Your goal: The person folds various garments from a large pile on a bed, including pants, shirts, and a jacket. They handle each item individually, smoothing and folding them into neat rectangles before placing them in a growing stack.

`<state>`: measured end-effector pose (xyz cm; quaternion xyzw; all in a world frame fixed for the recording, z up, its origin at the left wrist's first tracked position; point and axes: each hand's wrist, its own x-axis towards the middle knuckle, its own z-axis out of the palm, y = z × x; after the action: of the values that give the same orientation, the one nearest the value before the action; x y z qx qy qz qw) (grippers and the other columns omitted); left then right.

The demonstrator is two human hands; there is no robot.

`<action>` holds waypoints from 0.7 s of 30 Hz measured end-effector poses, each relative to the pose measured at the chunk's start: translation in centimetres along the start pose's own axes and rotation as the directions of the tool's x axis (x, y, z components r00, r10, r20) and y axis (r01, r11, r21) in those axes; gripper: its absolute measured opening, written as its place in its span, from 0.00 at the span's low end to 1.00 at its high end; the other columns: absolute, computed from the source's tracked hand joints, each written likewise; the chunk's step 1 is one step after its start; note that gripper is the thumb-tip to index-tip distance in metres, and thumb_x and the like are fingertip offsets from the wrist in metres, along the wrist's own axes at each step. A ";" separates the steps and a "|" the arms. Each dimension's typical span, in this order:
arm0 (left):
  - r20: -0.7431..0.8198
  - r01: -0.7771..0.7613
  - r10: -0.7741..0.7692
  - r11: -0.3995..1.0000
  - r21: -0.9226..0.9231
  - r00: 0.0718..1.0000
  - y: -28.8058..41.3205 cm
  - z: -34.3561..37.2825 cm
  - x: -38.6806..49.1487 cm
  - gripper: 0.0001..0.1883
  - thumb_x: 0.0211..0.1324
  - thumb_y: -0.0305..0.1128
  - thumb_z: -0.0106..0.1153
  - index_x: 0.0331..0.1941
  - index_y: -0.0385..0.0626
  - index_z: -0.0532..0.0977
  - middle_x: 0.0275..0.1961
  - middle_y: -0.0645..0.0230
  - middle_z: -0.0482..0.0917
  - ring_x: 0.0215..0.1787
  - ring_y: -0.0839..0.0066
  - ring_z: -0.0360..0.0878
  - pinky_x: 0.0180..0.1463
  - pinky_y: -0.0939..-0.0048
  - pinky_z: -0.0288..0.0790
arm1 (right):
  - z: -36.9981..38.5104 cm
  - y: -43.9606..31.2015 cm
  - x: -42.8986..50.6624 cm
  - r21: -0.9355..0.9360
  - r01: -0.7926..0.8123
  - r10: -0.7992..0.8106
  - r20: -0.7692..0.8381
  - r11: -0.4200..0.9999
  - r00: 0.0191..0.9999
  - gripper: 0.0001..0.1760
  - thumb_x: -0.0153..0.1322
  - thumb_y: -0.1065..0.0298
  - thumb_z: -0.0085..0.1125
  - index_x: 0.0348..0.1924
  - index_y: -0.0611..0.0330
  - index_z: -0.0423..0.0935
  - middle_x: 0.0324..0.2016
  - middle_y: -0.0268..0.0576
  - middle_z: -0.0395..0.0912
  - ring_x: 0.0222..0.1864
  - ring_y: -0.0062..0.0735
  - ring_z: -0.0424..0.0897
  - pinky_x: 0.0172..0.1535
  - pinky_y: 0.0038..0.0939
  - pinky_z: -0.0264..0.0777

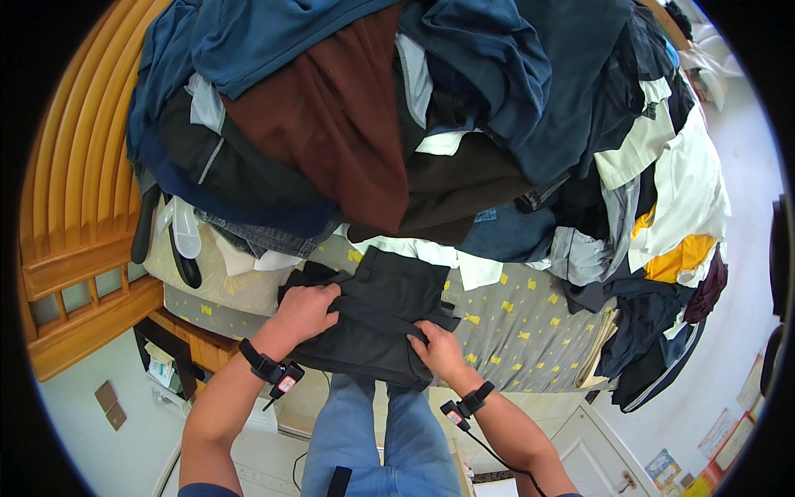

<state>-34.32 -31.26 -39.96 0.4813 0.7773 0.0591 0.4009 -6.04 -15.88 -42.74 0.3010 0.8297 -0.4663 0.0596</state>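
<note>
Black trousers (379, 317), partly folded, lie at the near edge of the bed, their lower part hanging slightly over it. My left hand (308, 310) grips the cloth at the left side, thumb and fingers closed on a fold. On the right side, my right hand (440, 349) pinches the cloth near a lower corner between thumb and fingers. Both wrists carry black straps with small devices. The fabric under my fingertips is hidden.
A large heap of clothes (323, 124) covers the bed's far side. The patterned bedsheet (503, 329) shows right of the trousers. A slatted wooden headboard (81, 186) stands left. White plastic hangers (185, 230) lie near it. Dark clothes (652, 323) hang over the right end.
</note>
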 end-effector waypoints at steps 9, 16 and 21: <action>-0.285 -0.268 0.242 0.962 -0.053 0.927 2.0 -0.4 2.1 0.23 0.62 0.44 0.64 0.56 0.44 0.78 0.56 0.56 0.82 0.61 0.55 0.76 0.66 0.52 0.64 | -1.0 -0.7 -0.2 -0.025 -0.076 0.064 -0.320 0.997 0.945 0.16 0.71 0.60 0.69 0.46 0.61 0.82 0.37 0.48 0.81 0.39 0.51 0.82 0.42 0.43 0.77; -0.127 -0.037 0.053 0.992 0.123 0.991 1.3 0.4 3.9 0.14 0.61 0.45 0.66 0.37 0.47 0.84 0.47 0.62 0.85 0.56 0.59 0.77 0.65 0.56 0.62 | -2.2 0.8 1.5 -0.124 -0.080 0.025 -0.388 0.989 0.921 0.14 0.67 0.67 0.73 0.44 0.63 0.84 0.36 0.44 0.78 0.42 0.48 0.78 0.48 0.44 0.72; -0.270 -0.284 0.254 0.956 -0.078 0.929 1.6 -1.0 1.6 0.08 0.59 0.34 0.69 0.34 0.44 0.80 0.51 0.61 0.82 0.55 0.59 0.77 0.62 0.57 0.67 | -2.5 1.4 0.5 -0.123 0.102 -0.143 -0.396 0.987 0.907 0.14 0.65 0.70 0.74 0.42 0.62 0.83 0.37 0.43 0.81 0.42 0.46 0.79 0.50 0.41 0.71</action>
<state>-34.19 -28.81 -39.45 0.5475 0.7444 0.2204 0.3122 -5.21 -13.11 -42.55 0.3347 0.8636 -0.3549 -0.1273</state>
